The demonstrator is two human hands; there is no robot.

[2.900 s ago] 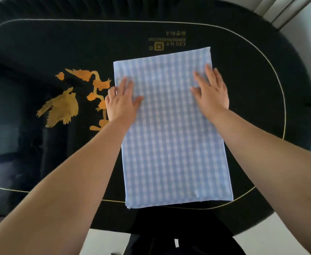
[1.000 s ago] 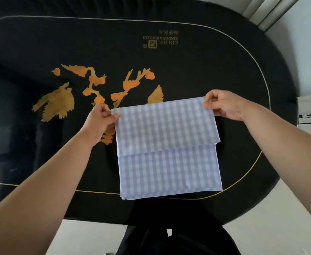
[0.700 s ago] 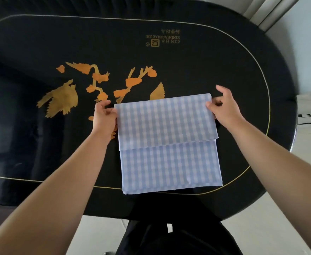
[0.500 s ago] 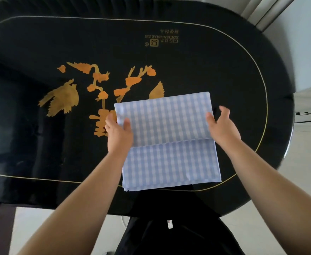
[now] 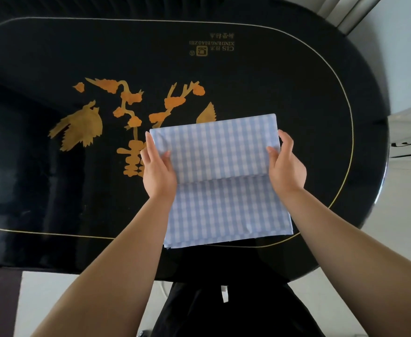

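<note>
Pinching opposite side edges of the checked cloth [image 5: 224,205], the left hand [image 5: 159,171] and right hand [image 5: 287,169] flank it

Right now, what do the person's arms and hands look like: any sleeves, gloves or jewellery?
The left forearm and right forearm are bare, no sleeve in view. Neither left hand nor right hand shows a glove, ring, watch or bracelet.

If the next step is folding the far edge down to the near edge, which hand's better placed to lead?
Left, marginally. The left hand has its thumb further in on the gingham cloth, palm over the flap's loose corner. The right hand pinches only the right edge. Both grips look usable.
</note>
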